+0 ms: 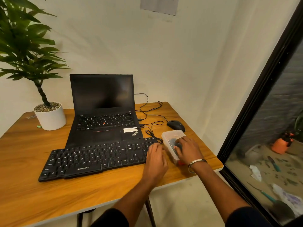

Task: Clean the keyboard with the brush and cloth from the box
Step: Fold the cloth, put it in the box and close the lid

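We are at the start: our right hand reaches down into the clear plastic box, its fingers curled onto a grey cloth lying inside, most likely to draw out the cleaning things; whether they have closed into a real grip we cannot tell. No brush shows plainly; something red peeks from under the wrist. The black full-size keyboard lies just left of that hand, its long axis running left to right and slightly away, keys facing up, its right end under our left hand, which rests there with relaxed fingers, probably steadying it. Beyond the hands stand a black laptop, a black mouse and a potted plant on the wooden table.
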